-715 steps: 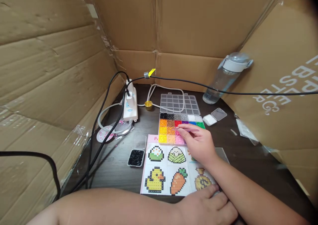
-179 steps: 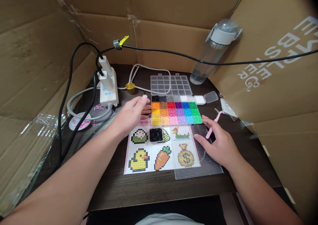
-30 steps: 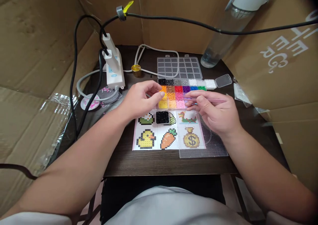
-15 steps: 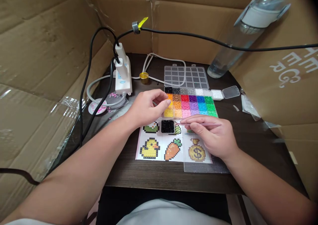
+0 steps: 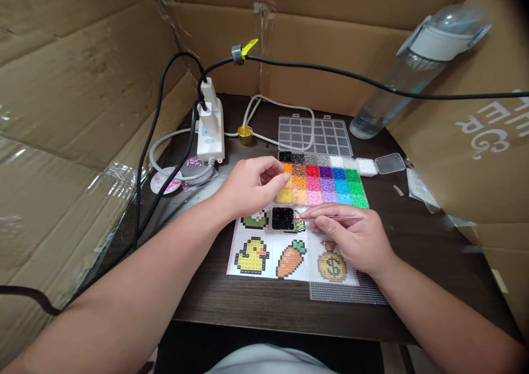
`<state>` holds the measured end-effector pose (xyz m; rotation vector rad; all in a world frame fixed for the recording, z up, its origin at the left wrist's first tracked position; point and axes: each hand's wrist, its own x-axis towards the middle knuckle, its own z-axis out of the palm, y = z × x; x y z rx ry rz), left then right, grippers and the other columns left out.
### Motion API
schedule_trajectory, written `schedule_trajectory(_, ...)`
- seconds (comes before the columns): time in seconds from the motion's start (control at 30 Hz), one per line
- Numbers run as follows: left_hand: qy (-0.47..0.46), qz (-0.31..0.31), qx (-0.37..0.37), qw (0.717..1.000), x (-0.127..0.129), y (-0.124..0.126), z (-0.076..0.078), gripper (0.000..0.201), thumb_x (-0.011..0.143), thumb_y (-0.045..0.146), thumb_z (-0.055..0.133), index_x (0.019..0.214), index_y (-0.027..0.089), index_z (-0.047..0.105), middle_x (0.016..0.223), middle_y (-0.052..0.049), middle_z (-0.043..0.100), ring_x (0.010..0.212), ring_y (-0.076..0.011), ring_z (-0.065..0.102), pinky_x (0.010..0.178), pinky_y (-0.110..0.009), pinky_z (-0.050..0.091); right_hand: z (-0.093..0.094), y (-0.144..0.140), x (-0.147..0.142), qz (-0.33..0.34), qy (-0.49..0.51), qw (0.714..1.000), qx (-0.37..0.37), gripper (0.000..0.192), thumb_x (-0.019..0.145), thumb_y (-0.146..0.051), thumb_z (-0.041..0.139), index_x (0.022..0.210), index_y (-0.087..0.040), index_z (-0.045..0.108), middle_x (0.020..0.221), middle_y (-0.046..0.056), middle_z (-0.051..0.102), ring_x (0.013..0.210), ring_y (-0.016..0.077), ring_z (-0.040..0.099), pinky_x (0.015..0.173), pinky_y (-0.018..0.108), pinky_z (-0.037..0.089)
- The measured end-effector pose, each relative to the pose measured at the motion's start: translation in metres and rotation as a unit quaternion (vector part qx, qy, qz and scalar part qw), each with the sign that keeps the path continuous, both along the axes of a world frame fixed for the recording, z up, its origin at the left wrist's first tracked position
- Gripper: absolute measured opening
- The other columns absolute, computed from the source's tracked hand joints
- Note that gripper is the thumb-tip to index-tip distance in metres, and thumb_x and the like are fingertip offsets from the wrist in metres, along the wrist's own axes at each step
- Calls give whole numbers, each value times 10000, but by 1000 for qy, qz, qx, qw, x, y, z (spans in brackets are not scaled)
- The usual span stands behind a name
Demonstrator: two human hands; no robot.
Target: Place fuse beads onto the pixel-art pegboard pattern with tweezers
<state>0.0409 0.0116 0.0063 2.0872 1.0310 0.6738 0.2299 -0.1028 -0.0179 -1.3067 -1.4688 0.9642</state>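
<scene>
My right hand (image 5: 355, 239) is closed around slim pink tweezers (image 5: 330, 218), which lie almost level and point left. Their tips reach the right rim of a small clear tray of black beads (image 5: 283, 218). That tray rests on a printed pattern sheet (image 5: 270, 266) showing a duck, a carrot and a money bag in pixel squares. My left hand (image 5: 258, 184) hovers at the left edge of the bead box (image 5: 326, 205), beside its orange and yellow compartments. Its thumb and curled fingers are a little apart, with nothing visible between them.
A clear mesh pegboard (image 5: 347, 294) lies partly under the sheet. Behind the bead box are its gridded lid (image 5: 314, 135) and a small tray of white beads (image 5: 366, 166). A power strip (image 5: 210, 137), gold cup (image 5: 245, 135), cables and bottle (image 5: 397, 76) stand around, within cardboard walls.
The whole view has shifted slightly, so everything sits a little lower and further right. Both hands keep nearly the same pose, and the tweezers stay beside the black beads.
</scene>
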Motion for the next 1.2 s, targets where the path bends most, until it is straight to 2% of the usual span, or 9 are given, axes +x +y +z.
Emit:
schedule_trajectory(0.33,2,-2,5,1000,1,0,-1,220,822,354,558,841,162,663,743,2,676,645,-95,578,611,-233,449,-1,0,1,3,-5,1000,-5,130,860,-272,635,871,-243,761,923,41,757,799,165,711,739,307,598)
schedule_trajectory(0.8,8,-6,6,1000,0,0,-1,225,822,357,558,852,163,667,745,-3,677,649,-104,575,616,-247,440,-1,-1,0,-9,-13,1000,-13,130,853,-278,645,884,-250,768,876,43,762,724,164,709,713,318,617)
schedule_trajectory(1.2,8,-2,14,1000,2,0,-1,219,819,353,564,840,162,668,737,3,678,654,-102,579,625,-245,437,0,-2,6,-28,31,998,-37,131,838,-300,674,894,-232,772,889,54,764,695,133,698,656,243,599)
